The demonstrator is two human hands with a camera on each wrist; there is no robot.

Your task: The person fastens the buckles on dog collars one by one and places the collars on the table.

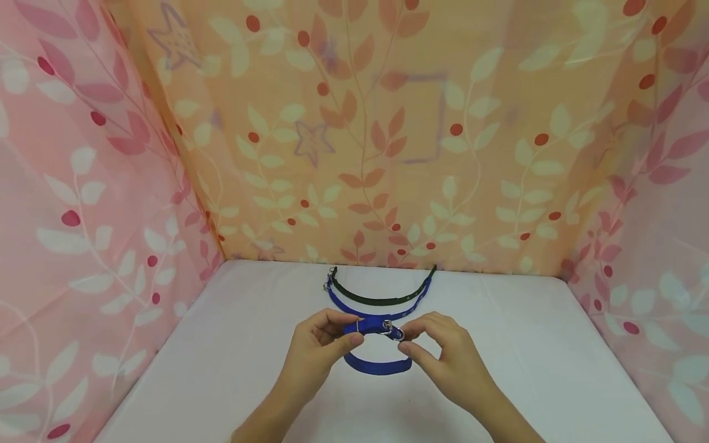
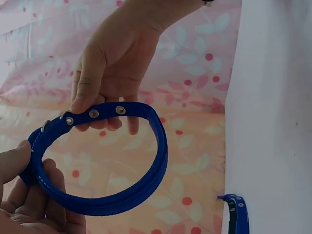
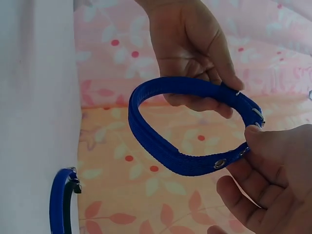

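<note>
Patterned cloth (image 1: 410,209) rises beyond my fingers (image 1: 418,354), and a white table (image 1: 194,369) spreads beneath them. Past my fingertips lie a curved blue strap (image 3: 57,200) and a dark green strap (image 1: 382,302). Between my fingers I have a looped blue collar (image 1: 378,368): my left hand (image 1: 316,344) pinches its band near the keeper, while my right hand (image 1: 448,347) pinches its eyeleted end. The silvery buckle (image 1: 388,324) sits between my thumbs.

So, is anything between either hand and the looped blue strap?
Nothing visible: the left hand and right hand both pinch the looped blue strap directly. The dark strap and other blue strap lie beyond it.
</note>
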